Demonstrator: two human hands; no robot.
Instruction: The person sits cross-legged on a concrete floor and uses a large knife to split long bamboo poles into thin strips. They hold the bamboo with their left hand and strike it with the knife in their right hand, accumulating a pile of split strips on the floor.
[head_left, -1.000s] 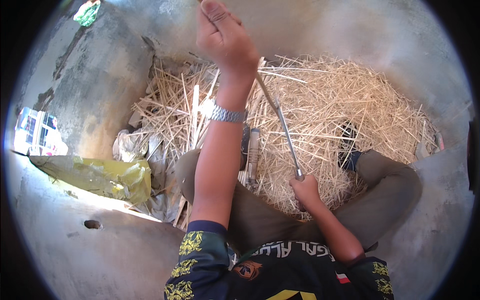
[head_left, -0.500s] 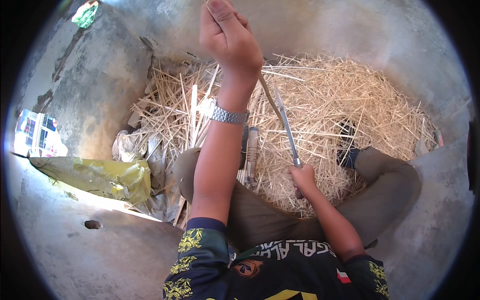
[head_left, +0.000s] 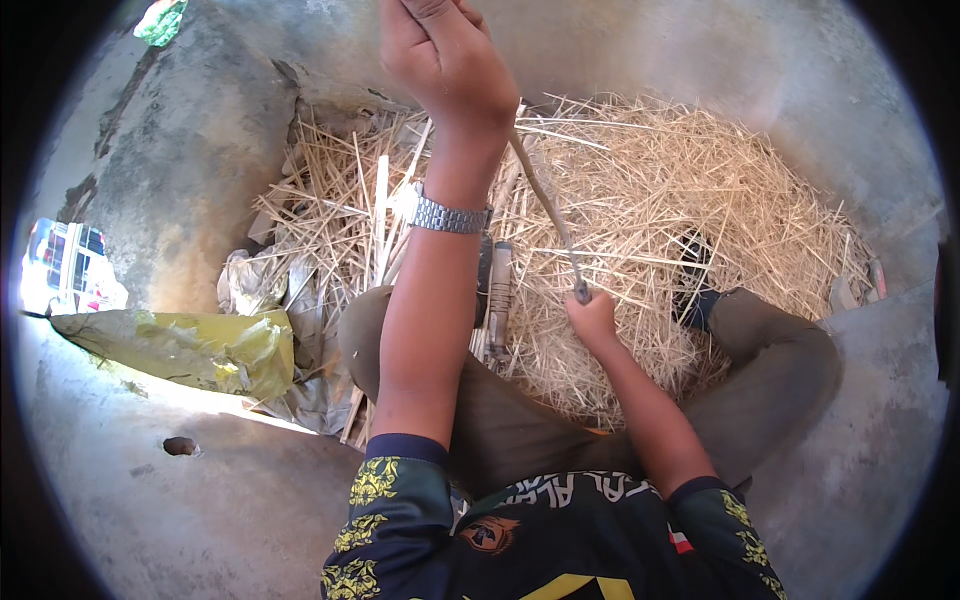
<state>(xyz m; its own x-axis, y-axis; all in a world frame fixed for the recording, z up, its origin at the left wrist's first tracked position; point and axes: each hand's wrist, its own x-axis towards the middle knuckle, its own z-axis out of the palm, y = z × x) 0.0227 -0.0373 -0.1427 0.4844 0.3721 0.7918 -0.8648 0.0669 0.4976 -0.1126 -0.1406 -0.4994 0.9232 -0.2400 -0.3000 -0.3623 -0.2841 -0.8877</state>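
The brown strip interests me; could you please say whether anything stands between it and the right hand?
Yes: the knife gripped in the right hand stands between that hand and the near end of the brown strip.

The picture's upper edge crops the left hand [head_left: 450,70], which hides part of the thin strip [head_left: 541,192]. The right hand [head_left: 592,320] covers the handle of the knife [head_left: 581,290]. Straw [head_left: 680,165] buries the floor's far edge.
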